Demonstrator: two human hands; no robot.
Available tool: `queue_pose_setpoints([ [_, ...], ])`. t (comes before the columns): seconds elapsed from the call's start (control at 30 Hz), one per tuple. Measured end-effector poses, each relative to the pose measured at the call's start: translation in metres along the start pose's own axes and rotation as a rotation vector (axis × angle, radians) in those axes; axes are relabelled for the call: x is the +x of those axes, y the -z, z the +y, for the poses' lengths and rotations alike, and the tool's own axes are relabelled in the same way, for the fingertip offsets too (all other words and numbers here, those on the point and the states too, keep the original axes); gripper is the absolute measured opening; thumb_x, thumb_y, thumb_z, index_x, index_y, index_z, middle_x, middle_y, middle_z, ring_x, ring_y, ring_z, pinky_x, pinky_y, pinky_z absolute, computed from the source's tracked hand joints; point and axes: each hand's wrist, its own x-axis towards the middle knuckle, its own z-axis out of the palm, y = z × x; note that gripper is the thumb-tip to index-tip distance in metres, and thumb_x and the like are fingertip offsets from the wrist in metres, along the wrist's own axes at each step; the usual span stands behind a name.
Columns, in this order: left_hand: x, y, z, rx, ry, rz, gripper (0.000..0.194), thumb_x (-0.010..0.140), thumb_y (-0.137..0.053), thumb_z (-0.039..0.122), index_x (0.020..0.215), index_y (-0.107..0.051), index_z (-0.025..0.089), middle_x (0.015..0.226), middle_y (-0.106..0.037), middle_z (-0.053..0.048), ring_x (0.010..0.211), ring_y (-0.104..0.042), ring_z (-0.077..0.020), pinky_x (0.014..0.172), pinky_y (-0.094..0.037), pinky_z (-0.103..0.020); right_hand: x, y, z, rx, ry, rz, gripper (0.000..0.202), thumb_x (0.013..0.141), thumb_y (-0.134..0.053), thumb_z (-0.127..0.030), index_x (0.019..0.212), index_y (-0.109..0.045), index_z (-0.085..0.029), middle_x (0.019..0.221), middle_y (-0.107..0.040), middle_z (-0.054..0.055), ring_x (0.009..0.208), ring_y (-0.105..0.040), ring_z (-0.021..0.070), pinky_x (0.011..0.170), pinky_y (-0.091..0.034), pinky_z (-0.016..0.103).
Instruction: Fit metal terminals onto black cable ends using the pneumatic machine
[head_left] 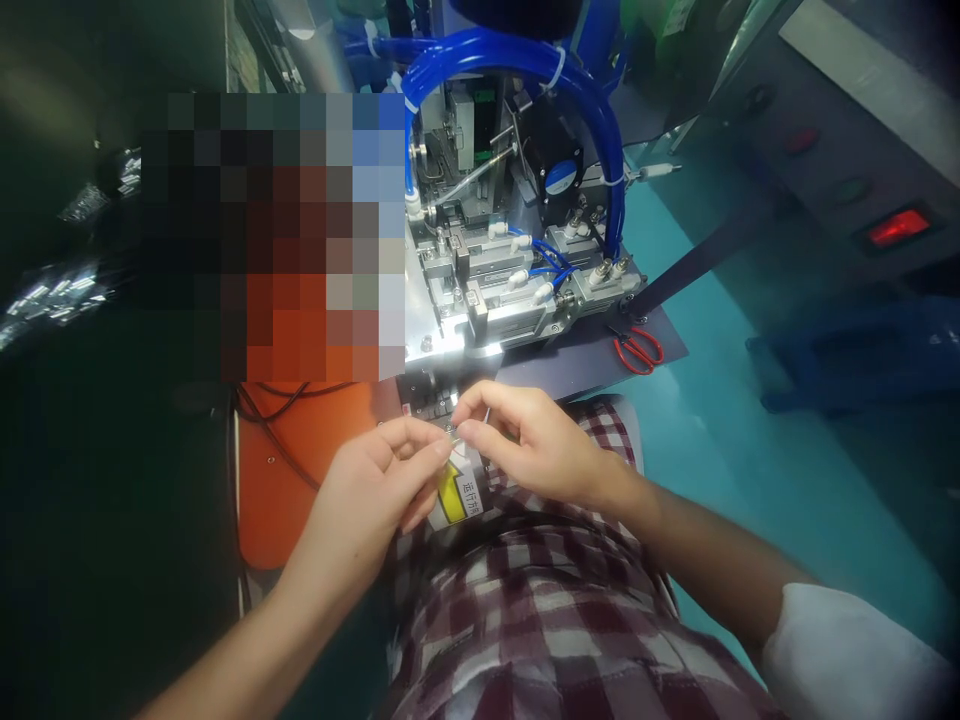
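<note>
My left hand (pixel 382 475) and my right hand (pixel 529 440) meet fingertip to fingertip in front of my body. Thumb and index finger are pinched together on each; whatever lies between them is too small to make out. Just below the fingertips is a white label (pixel 470 490) with a yellow arrow and printed characters. Right behind the hands stands a metal machine fixture (pixel 510 300) with several pneumatic cylinders and thin blue hoses.
Red-handled snips (pixel 639 350) lie at the right edge of the machine's base plate. An orange panel (pixel 292 500) with black cables is on the left, partly under a pixelated patch. Thick blue tubes (pixel 480 48) arch overhead. A lit red switch (pixel 898 228) and a blue stool (pixel 862 345) are right.
</note>
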Motion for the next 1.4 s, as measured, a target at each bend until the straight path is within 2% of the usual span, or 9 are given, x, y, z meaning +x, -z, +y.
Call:
queue_pose_setpoints([
  [0.17, -0.001, 0.0, -0.004, 0.034, -0.016, 0.006, 0.028, 0.081, -0.067, 0.047, 0.076, -0.064, 0.019, 0.043, -0.039, 0.007, 0.042, -0.031, -0.0067, 0.045, -0.024, -0.02, 0.002, 0.003, -0.004, -0.142, 0.099, -0.02, 0.01, 0.093, -0.059, -0.026, 0.086, -0.057, -0.019, 0.075, -0.062, -0.002, 0.065, -0.054, 0.0115, 0.064, -0.039, 0.024],
  [0.33, 0.0, 0.001, -0.005, 0.05, -0.018, 0.022, 0.03, 0.079, -0.071, 0.048, 0.077, -0.065, 0.019, 0.048, -0.04, 0.007, 0.043, -0.032, -0.0061, 0.043, -0.022, -0.019, 0.002, 0.004, -0.001, -0.272, 0.211, -0.044, 0.014, 0.094, -0.055, -0.022, 0.08, -0.054, -0.02, 0.07, -0.056, -0.003, 0.061, -0.045, 0.0112, 0.061, -0.032, 0.026],
  [0.4, 0.0, 0.002, -0.003, 0.047, -0.029, 0.02, 0.031, 0.077, -0.073, 0.048, 0.078, -0.065, 0.018, 0.051, -0.042, 0.006, 0.043, -0.033, -0.006, 0.043, -0.023, -0.018, 0.002, 0.003, 0.003, -0.206, 0.221, -0.045, 0.015, 0.093, -0.055, -0.02, 0.079, -0.054, -0.02, 0.07, -0.054, -0.003, 0.062, -0.044, 0.0111, 0.062, -0.033, 0.026],
  [0.53, 0.0, 0.003, 0.002, 0.05, -0.078, 0.039, 0.032, 0.076, -0.074, 0.048, 0.086, -0.067, 0.018, 0.051, -0.047, 0.006, 0.043, -0.038, -0.0073, 0.041, -0.028, -0.018, 0.007, -0.002, 0.012, 0.157, 0.098, -0.027, 0.016, 0.093, -0.055, -0.023, 0.078, -0.053, -0.019, 0.069, -0.051, -0.004, 0.061, -0.044, 0.0104, 0.06, -0.035, 0.024],
  [0.63, 0.002, 0.003, 0.002, 0.141, -0.23, 0.089, 0.024, 0.08, -0.071, 0.041, 0.088, -0.068, 0.019, 0.06, -0.059, 0.001, 0.047, -0.05, -0.011, 0.043, -0.037, -0.021, 0.011, -0.002, 0.016, 0.296, 0.02, -0.003, 0.018, 0.091, -0.056, -0.026, 0.075, -0.052, -0.019, 0.065, -0.048, -0.004, 0.057, -0.041, 0.0095, 0.055, -0.034, 0.024],
  [0.73, 0.008, 0.002, -0.002, 0.435, -0.588, 0.189, 0.011, 0.088, -0.063, 0.028, 0.091, -0.07, 0.02, 0.083, -0.068, -0.004, 0.071, -0.063, -0.0156, 0.062, -0.049, -0.024, 0.014, 0.001, 0.022, 0.334, -0.039, 0.026, 0.022, 0.09, -0.059, -0.032, 0.074, -0.053, -0.018, 0.063, -0.047, -0.005, 0.055, -0.039, 0.0089, 0.052, -0.032, 0.023],
  [0.83, 0.016, 0.004, -0.008, 0.703, -0.857, 0.234, 0.016, 0.093, -0.054, 0.018, 0.099, -0.07, 0.02, 0.088, -0.066, -0.003, 0.08, -0.064, -0.0144, 0.072, -0.049, -0.023, 0.018, 0.003, 0.03, 0.386, -0.101, 0.043, 0.028, 0.087, -0.065, -0.039, 0.073, -0.053, -0.018, 0.061, -0.047, -0.006, 0.053, -0.039, 0.0082, 0.05, -0.031, 0.023],
  [1.03, 0.03, 0.017, -0.013, 0.967, -0.919, 0.226, 0.025, 0.096, -0.047, 0.019, 0.107, -0.07, 0.022, 0.085, -0.062, -0.002, 0.068, -0.06, -0.0111, 0.058, -0.045, -0.021, 0.03, -0.005, 0.042, 0.414, -0.135, 0.078, 0.028, 0.086, -0.065, -0.039, 0.07, -0.053, -0.019, 0.062, -0.052, -0.004, 0.055, -0.045, 0.0092, 0.054, -0.038, 0.024],
  [1.4, 0.039, 0.024, -0.021, 1.012, -0.99, 0.271, 0.027, 0.094, -0.051, 0.016, 0.108, -0.073, 0.019, 0.083, -0.059, -0.003, 0.067, -0.061, -0.0121, 0.056, -0.044, -0.022, 0.03, -0.015, 0.043, 0.427, -0.229, 0.138, 0.026, 0.087, -0.063, -0.036, 0.071, -0.053, -0.019, 0.06, -0.049, -0.005, 0.055, -0.042, 0.0095, 0.052, -0.035, 0.024],
])
